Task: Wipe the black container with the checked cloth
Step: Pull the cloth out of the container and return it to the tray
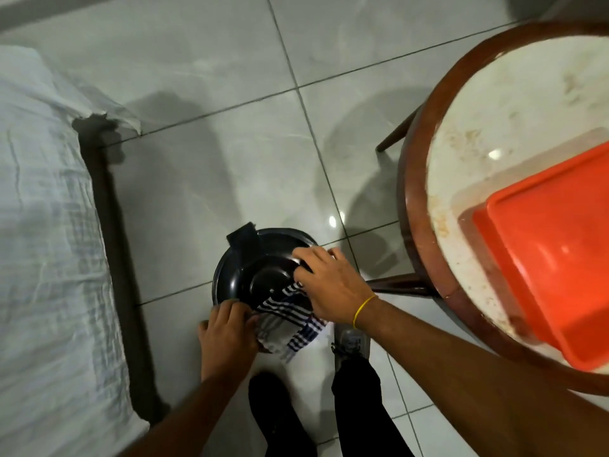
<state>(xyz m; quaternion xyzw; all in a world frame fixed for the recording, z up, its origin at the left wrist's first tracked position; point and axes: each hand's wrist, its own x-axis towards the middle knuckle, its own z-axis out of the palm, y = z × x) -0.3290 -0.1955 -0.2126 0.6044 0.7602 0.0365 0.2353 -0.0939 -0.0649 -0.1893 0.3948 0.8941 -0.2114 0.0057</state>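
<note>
The black container (253,275) is round and glossy, seen from above with its open mouth facing up, and a squarish tab juts from its far-left rim. It appears to be held above the tiled floor rather than resting on it. The checked cloth (290,321), white with dark blue stripes, drapes crumpled over the near rim, one end inside.

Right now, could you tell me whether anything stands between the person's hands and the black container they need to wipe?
Nothing visible does. The right hand presses the checked cloth against the black container, so only the cloth lies between them. The left hand grips the container's near rim directly.
</note>
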